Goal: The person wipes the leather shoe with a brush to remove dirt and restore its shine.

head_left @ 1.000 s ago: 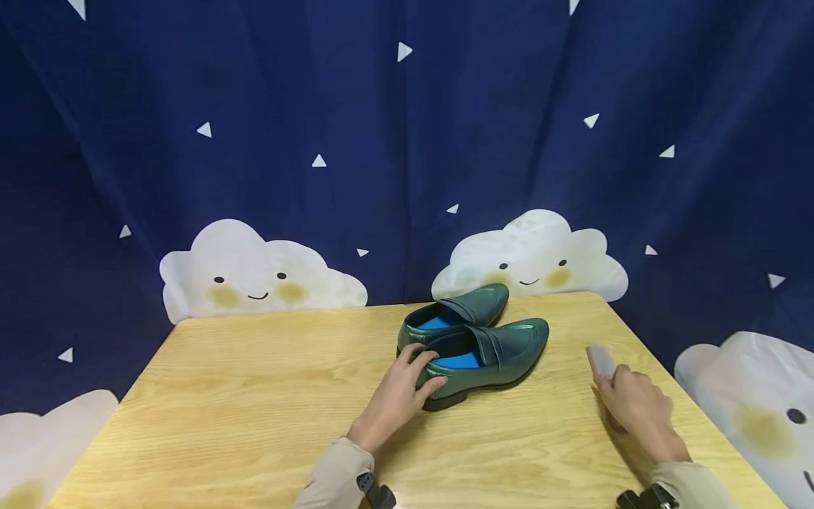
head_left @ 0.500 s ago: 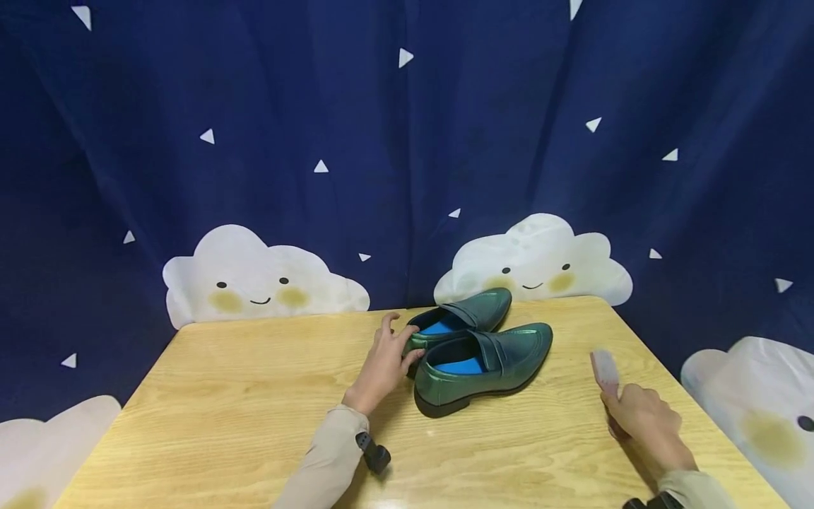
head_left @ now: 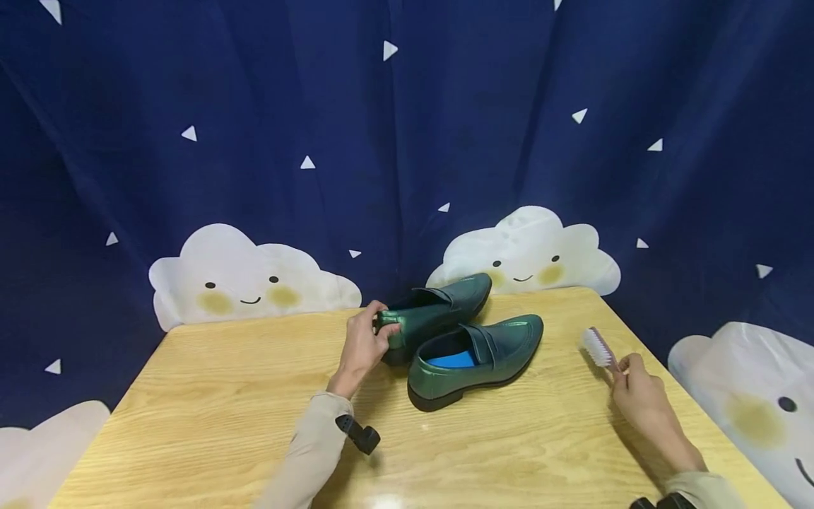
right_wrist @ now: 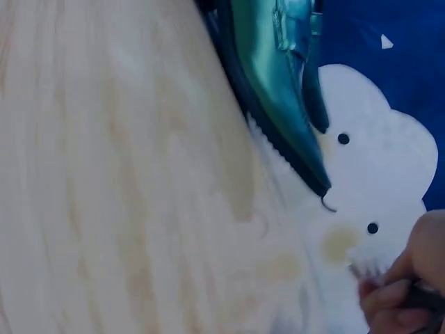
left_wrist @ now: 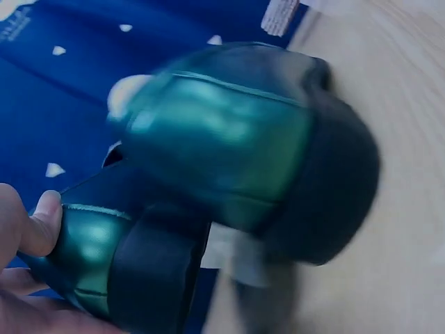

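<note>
Two dark green loafers lie side by side toward the table's back right, toes pointing right. My left hand (head_left: 364, 341) pinches the heel of the far loafer (head_left: 439, 311), thumb outside and fingers over the back rim. That shoe is tipped so that its insole is hidden. In front of it the near loafer (head_left: 477, 360) stands flat, its blue insole showing; its heel (left_wrist: 229, 139) fills the middle of the left wrist view. Off to the right, my right hand (head_left: 645, 403) holds a brush (head_left: 600, 349) by its handle, white bristles facing left, apart from both shoes.
A pale wooden table (head_left: 254, 396) bears the shoes. Behind it hangs a dark blue curtain (head_left: 286, 92) with white triangles and smiling clouds; the far loafer's toe lies close to it.
My left hand has left the near loafer's heel and taken the far loafer's heel, shifting it left and tipping it. My right hand has turned the brush so its bristles face left.
</note>
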Tool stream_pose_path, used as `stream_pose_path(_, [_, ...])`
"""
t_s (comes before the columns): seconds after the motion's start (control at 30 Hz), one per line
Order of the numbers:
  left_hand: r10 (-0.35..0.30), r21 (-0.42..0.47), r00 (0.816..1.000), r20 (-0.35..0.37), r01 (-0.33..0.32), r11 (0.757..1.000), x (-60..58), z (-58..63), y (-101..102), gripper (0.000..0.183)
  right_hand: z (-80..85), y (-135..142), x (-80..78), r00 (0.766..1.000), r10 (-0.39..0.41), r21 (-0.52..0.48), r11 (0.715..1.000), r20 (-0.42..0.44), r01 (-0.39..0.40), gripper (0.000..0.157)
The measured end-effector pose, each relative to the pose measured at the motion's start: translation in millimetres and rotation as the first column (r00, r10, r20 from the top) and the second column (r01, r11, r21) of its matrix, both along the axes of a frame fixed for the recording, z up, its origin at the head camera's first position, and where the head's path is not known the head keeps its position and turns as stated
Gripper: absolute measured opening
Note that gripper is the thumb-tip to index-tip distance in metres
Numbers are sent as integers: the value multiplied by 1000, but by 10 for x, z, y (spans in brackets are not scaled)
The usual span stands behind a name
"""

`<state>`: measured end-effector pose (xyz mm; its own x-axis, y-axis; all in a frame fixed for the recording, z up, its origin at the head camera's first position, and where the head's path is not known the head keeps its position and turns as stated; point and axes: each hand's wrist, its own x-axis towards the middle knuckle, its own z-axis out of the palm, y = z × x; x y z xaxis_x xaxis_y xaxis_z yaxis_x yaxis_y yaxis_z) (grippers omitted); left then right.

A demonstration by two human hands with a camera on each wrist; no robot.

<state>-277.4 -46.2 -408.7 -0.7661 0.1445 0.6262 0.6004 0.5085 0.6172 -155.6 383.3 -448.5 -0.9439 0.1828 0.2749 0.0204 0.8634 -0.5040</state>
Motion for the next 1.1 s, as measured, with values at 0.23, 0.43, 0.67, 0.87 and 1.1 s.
stream_pose_path(0.23, [-78, 139, 997, 5, 76, 987, 203, 423, -264, 27, 279, -247, 0, 941, 55, 63, 997, -333, -36, 35])
stream_pose_path(0.43, [-222, 196, 962, 157, 190, 962, 603, 645, -387, 26, 769, -669, 199, 805, 179, 143, 983, -566, -118, 39])
stream_pose_path(0.67, [-502, 338, 767, 399, 386, 859, 1017, 545, -311, 26, 1299, -1154, 569, 603, 444, 349, 896, -663, -276, 43])
stream_pose_path(0.87, [-752, 593, 417, 510, 464, 659, 1187, 61, -90, 30, 1163, -1385, 683, 587, 647, 458, 761, -486, -460, 42])
stream_pose_path(1.1, [-796, 645, 284, 534, 471, 601, 1054, -189, -185, 37, 781, -1538, 684, 628, 741, 388, 665, -238, -638, 44])
